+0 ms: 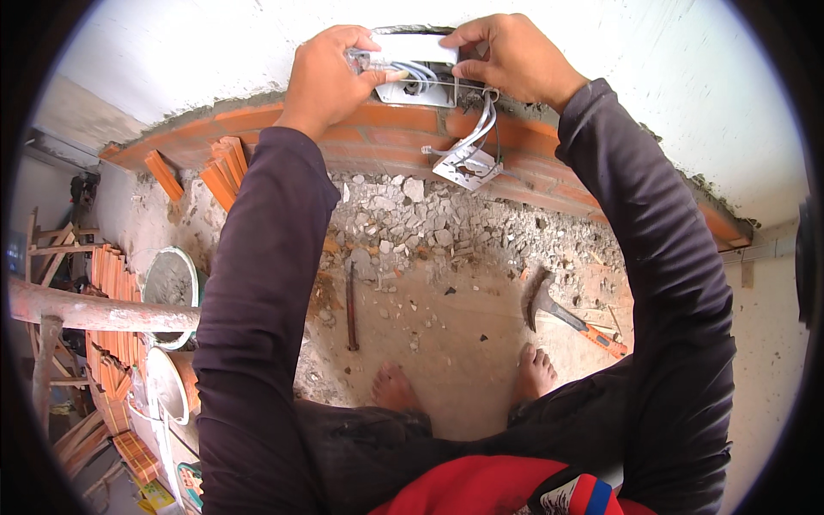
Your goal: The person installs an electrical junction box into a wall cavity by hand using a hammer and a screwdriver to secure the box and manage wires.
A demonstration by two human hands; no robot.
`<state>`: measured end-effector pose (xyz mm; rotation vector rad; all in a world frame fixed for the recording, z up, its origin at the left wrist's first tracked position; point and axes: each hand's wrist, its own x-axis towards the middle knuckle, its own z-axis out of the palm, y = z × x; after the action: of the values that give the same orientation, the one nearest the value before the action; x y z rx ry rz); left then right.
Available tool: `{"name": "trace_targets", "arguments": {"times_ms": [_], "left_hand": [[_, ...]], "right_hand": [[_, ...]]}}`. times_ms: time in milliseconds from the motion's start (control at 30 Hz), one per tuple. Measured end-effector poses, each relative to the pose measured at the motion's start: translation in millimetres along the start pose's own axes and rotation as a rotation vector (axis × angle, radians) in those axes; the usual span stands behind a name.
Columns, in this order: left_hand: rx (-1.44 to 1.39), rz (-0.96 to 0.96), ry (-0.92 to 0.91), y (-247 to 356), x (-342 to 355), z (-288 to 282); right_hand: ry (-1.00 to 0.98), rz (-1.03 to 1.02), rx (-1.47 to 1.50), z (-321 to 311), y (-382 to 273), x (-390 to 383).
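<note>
At the foot of the white wall, a white electrical box [414, 50] sits in an opening above the exposed bricks. My left hand [326, 79] grips its left end, with the thumb near the grey cables [419, 75] coiled inside. On the opposite end, my right hand [518, 62] pinches the box's edge between thumb and fingers. A thin wire or string crosses the front of the box. Below my right hand, a white socket plate [468, 167] hangs from several cables against the bricks. The depth of the opening is hidden.
Broken rubble [412, 219] lies along the brick course [386, 137]. A hammer [571, 318] and a metal rod [350, 305] rest on the floor by my feet. Leftward are a mortar bucket [172, 279], a wooden pole [103, 307] and stacked orange bricks [116, 287].
</note>
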<state>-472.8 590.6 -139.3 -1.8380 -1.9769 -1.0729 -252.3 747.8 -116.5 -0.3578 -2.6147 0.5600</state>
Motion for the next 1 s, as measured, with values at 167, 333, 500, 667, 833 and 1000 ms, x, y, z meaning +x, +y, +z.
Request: {"name": "trace_targets", "arguments": {"times_ms": [167,333,500,667,833,1000], "left_hand": [[-0.036,-0.021,-0.070,6.5,-4.5,-6.3],[0.032,0.025,-0.162,18.4,-10.4,-18.3],[0.192,0.295,0.072,17.6,-28.3,-35.4],[0.007,-0.137,0.318,27.0,-107.1,-28.3],[0.144,-0.604,-0.196,11.8,-278.4,15.1],[0.287,-0.916,-0.510,33.8,-372.4,27.0]], "right_hand": [[0.086,-0.016,-0.048,2.0,-8.5,-5.8],[0.055,-0.050,-0.077,-2.3,-11.4,-12.1],[0.028,0.005,-0.063,-6.2,-16.8,-10.7],[0.037,0.011,-0.073,-11.9,-12.5,-10.8],[0.049,0.043,0.019,-32.8,-22.5,-16.3],[0.052,0.002,0.019,-61.1,-44.9,-46.1]]}}
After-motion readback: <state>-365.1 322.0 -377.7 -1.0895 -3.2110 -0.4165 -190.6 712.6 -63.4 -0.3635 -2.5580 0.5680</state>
